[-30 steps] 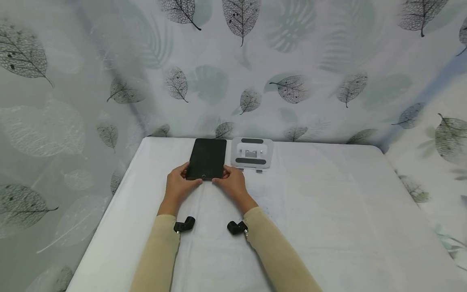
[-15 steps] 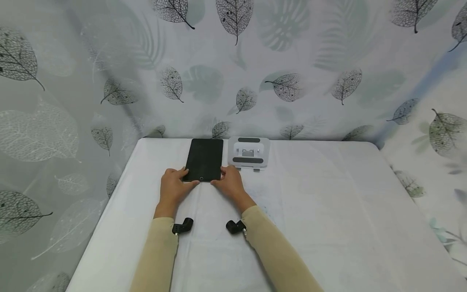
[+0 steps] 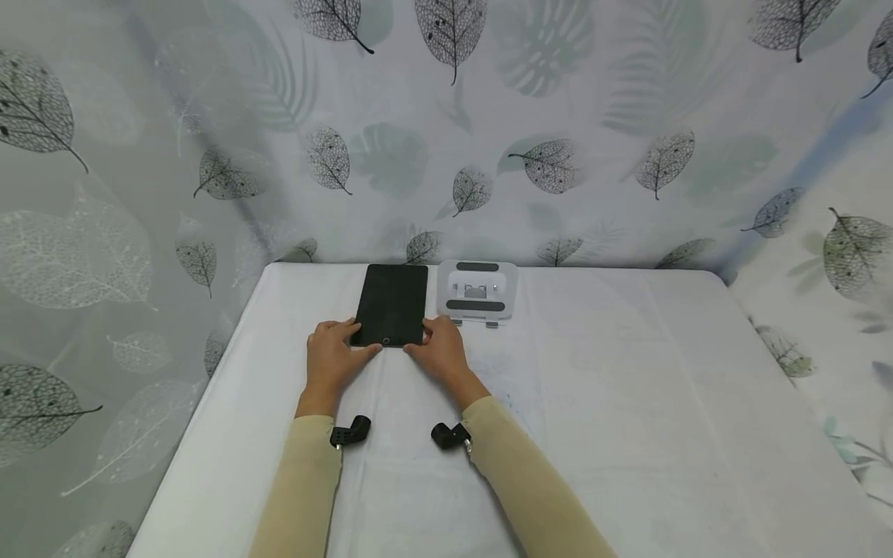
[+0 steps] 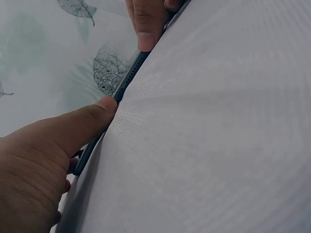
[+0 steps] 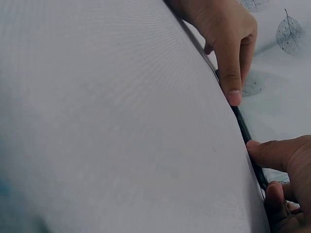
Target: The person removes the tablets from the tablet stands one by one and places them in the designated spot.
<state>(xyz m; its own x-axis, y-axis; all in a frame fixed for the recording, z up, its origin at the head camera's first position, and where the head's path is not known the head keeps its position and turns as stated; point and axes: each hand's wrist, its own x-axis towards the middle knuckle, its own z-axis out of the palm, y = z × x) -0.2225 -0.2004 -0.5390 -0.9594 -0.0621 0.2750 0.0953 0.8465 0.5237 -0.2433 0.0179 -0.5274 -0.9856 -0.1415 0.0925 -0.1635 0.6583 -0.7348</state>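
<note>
A black tablet (image 3: 391, 304) lies screen up at the far edge of the table, its round home button toward me. My left hand (image 3: 331, 359) holds its near left corner, thumb on the near edge and fingers along the side. At the near right corner my right hand (image 3: 445, 355) grips it the same way. In the left wrist view the left thumb presses the tablet's thin edge (image 4: 130, 77), close over the cloth. The right wrist view shows both thumbs on that edge (image 5: 242, 127). The fingers beyond are partly hidden.
Just right of the tablet lies a flat grey-and-white folded stand (image 3: 477, 291) with dark pads and small hooks at its near side. A white cloth covers the table (image 3: 628, 403). Leaf-patterned curtains (image 3: 418, 155) hang close behind and at both sides.
The head view has shifted slightly. My left fingers have slid a little toward the tablet's near corner, and its near edge looks slightly lower. Over the last half second almost nothing moves.
</note>
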